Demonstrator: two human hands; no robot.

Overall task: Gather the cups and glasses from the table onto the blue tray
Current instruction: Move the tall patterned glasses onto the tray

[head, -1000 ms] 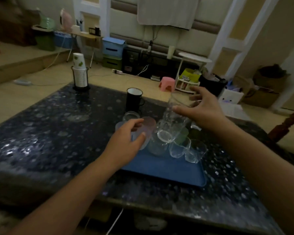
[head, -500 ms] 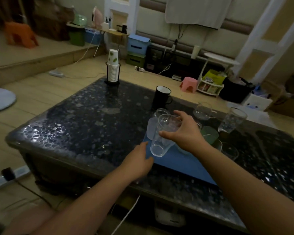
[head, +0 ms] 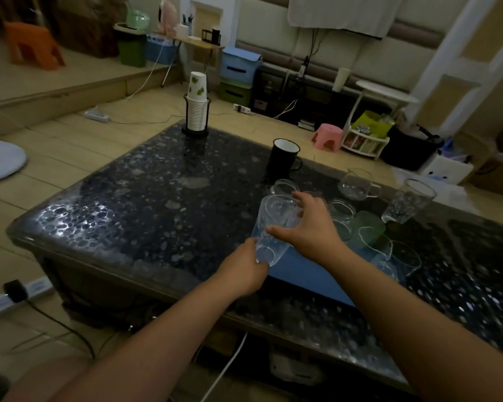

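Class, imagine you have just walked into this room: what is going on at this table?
A person is clearing drinkware onto a blue tray on a dark speckled table. The right hand grips a clear tumbler, tilted over the tray's near-left corner, while the left hand touches its base. Several glasses and a green cup already crowd the tray's far side. A black mug, a glass with a handle and a tall glass stand on the table, off the tray.

One blue tray [head: 311,281], one black mug [head: 283,158], one green cup [head: 370,227], two hands

Clear glass [head: 275,224] tilted over blue tray [head: 311,278] — glasses crowded there.
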